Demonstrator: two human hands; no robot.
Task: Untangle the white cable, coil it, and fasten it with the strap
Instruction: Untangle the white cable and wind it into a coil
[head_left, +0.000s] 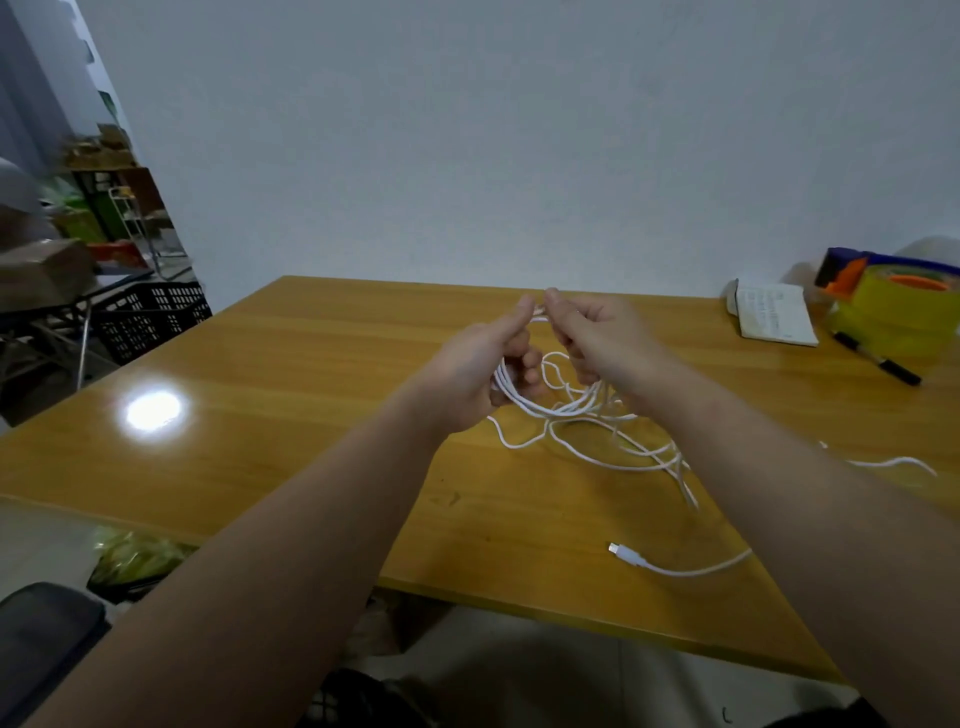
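Note:
A thin white cable (592, 434) lies in loose tangled loops on the wooden table (311, 415). My left hand (485, 366) and my right hand (605, 338) are raised above the table's middle, thumbs and fingertips meeting, both pinching the same stretch of cable. Several strands hang from both hands down to the table. One plug end (626, 552) rests near the front edge, its lead curving off to the right under my right forearm. Another strand (893, 462) trails at the far right. No strap is visible.
At the back right stand a yellow box with an orange and purple top (893, 306), an open booklet (774, 314) and a black marker (878, 361). A black crate (150, 317) and clutter sit left of the table. A white wall is behind.

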